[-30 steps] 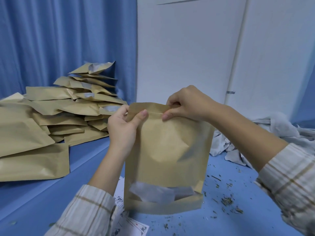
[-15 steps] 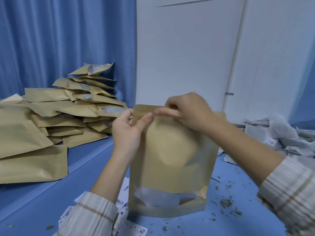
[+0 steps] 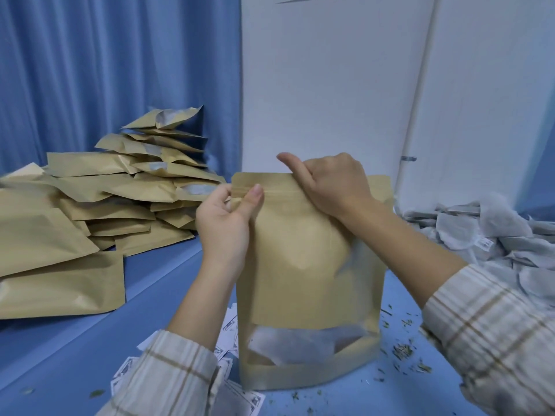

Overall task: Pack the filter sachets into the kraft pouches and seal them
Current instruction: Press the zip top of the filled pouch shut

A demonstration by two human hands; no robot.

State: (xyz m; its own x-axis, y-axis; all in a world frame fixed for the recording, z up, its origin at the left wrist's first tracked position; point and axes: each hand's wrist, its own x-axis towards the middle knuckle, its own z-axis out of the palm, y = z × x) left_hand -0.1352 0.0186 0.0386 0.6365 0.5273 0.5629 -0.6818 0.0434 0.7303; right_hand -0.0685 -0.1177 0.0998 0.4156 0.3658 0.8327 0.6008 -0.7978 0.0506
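We hold the kraft pouch [image 3: 303,265] upright near the table's [image 3: 75,349] front edge, left hand [image 3: 223,226] and right hand [image 3: 333,184] pinching its zip strip; light, crinkly paper, best gripped along that top.

Place: a makeshift packing room, likely a plain indoor room rather than a factory.
Work surface: blue table [image 3: 75,349] across the lower frame, scattered with dried herb crumbs [image 3: 404,351].
Stock, left: heap of kraft pouches [image 3: 90,211].
Stock, right edge: pile of filter sachets [image 3: 492,235].
Backdrop: blue curtain [image 3: 105,70] upper left, white door [image 3: 324,79] upper centre.
Loose items: small printed paper labels [image 3: 240,397] at bottom centre.
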